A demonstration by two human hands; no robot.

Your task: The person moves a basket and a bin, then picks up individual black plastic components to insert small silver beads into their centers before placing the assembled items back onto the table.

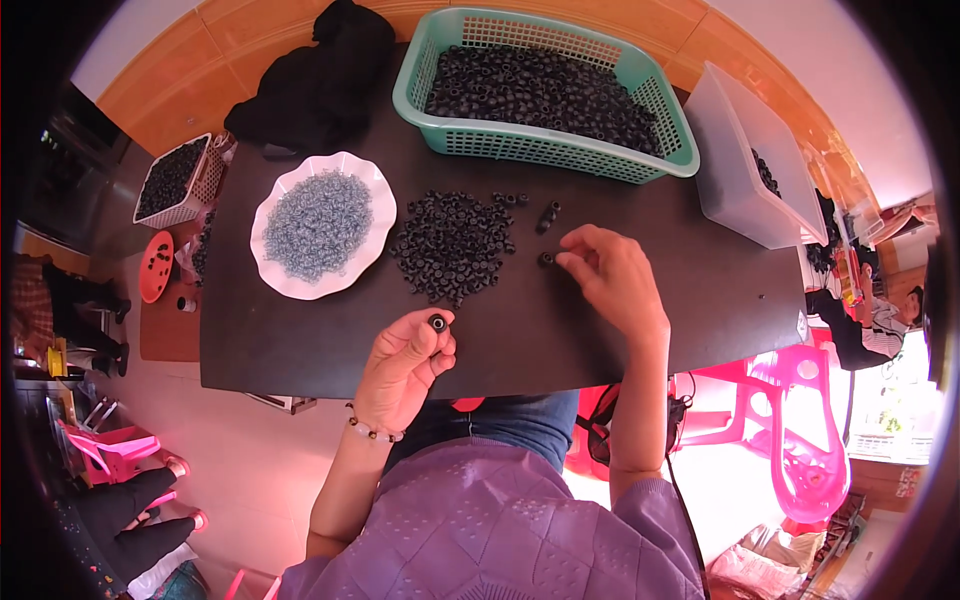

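Note:
My left hand [405, 362] pinches a small black ring-shaped cap [438, 322] between thumb and fingers, just over the table's near edge; a pale ring shows inside its opening. My right hand [612, 275] hovers over the dark table [700, 300] with fingers bent and thumb and forefinger slightly apart. Just left of those fingertips is another small black cap [546, 259]; whether they touch it I cannot tell. A short row of black caps [548, 217] lies farther back. Between the hands and beyond spreads a pile of small black caps [455, 240].
A white scalloped plate [262, 235] holds many clear small rings. At the back stand a green basket [545, 143] full of black caps and a clear plastic bin [765, 205]. Black cloth [320, 85] lies back left. A pink chair [810, 440] stands right; other people are at both sides.

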